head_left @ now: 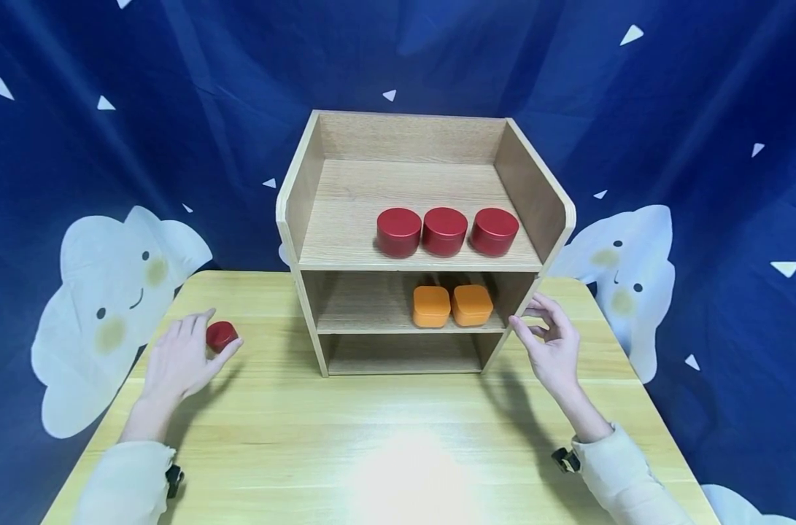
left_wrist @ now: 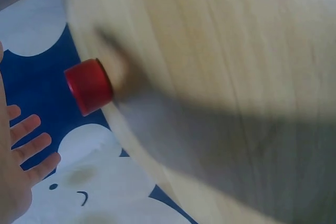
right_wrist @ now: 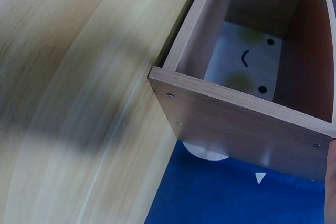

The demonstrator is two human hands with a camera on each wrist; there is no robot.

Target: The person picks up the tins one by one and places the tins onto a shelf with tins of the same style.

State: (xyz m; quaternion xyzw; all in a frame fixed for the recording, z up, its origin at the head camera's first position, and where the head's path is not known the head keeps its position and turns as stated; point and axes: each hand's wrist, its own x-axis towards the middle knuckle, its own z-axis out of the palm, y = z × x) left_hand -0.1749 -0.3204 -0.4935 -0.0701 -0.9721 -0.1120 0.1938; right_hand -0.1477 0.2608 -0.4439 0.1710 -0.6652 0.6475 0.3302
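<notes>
At the left of the head view, my left hand (head_left: 181, 357) spreads its thumb and fingers around a red round tin (head_left: 221, 335) on the table. The left wrist view shows a gap between the straight fingers (left_wrist: 31, 145) and that red tin. My right hand (head_left: 555, 350), thumb and fingers loosely bent, is at the outer right side of a wooden shelf (head_left: 404, 182), with fingertips right at its side panel. Three red tins (head_left: 399, 233) stand in a row along the top tier's front. Two orange square tins (head_left: 431, 306) sit side by side on the middle tier.
The shelf's bottom tier (head_left: 404, 355) lies close over the light wooden table (head_left: 273, 437). Behind the table hangs a blue curtain (head_left: 240, 109) with white clouds and triangles. A bright glare falls on the table's front middle.
</notes>
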